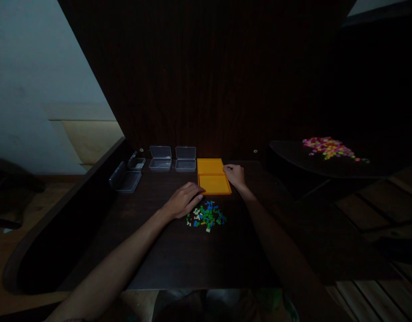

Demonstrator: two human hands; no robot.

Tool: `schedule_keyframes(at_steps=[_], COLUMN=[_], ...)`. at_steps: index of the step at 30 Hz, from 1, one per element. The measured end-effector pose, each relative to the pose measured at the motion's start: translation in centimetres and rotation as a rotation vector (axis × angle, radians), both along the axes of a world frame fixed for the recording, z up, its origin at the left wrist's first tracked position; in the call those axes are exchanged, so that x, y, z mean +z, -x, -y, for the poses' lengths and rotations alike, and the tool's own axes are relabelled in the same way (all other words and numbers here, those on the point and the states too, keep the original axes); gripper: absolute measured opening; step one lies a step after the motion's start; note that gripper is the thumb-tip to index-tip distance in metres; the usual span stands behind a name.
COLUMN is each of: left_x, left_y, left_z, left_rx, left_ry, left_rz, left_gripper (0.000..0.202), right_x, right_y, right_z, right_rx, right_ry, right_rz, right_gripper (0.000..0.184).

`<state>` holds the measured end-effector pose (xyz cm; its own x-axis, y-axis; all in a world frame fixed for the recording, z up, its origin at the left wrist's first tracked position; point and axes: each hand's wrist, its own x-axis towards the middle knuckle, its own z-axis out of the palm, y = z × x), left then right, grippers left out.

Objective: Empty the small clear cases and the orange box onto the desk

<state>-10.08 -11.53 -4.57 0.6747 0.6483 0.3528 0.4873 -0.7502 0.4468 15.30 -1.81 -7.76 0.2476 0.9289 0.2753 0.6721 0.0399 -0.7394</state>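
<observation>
A yellow plastic box [214,184] lies open on the dark table, its lid [209,166] folded back toward the rear panel. My left hand [184,201] is at the box's front left corner, fingers over the edge and thumb just in front, holding it. On the opposite side, my right hand [236,175] has curled fingers against the right edge near the lid, gripping there; its fingertips are partly hidden. Just in front of the box is a loose pile of small building bricks [208,215], green, blue, white and a little yellow.
Several clear plastic boxes with raised lids, such as one clear box [185,165] and another clear box [128,182], stand at the back left. Pink, yellow and orange small pieces [330,147] lie on a raised shelf [289,154] at right. A dark panel [206,89] closes the back.
</observation>
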Motion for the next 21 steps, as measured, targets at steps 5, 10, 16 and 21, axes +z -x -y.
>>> schedule_keyframes(at_steps=[5, 10, 16, 21], left_x=[-0.2, -0.4, -0.5, -0.9], left_y=[0.1, 0.3, 0.4, 0.4], left_z=[-0.2, -0.4, -0.4, -0.5], left_rx=[0.002, 0.038, 0.071, 0.114], left_ry=[0.006, 0.053, 0.114, 0.079], left_rz=[0.045, 0.127, 0.202, 0.245], left_gripper=[0.036, 0.039, 0.037, 0.031], right_x=[0.0, 0.1, 0.3, 0.2], right_y=[-0.1, -0.2, -0.3, -0.6], right_z=[0.0, 0.3, 1.2, 2.9], right_rx=[-0.013, -0.009, 0.013, 0.050], right_ry=[-0.010, -0.023, -0.021, -0.026], right_rz=[-0.021, -0.041, -0.067, -0.110], right_gripper=[0.032, 0.032, 0.034, 0.034])
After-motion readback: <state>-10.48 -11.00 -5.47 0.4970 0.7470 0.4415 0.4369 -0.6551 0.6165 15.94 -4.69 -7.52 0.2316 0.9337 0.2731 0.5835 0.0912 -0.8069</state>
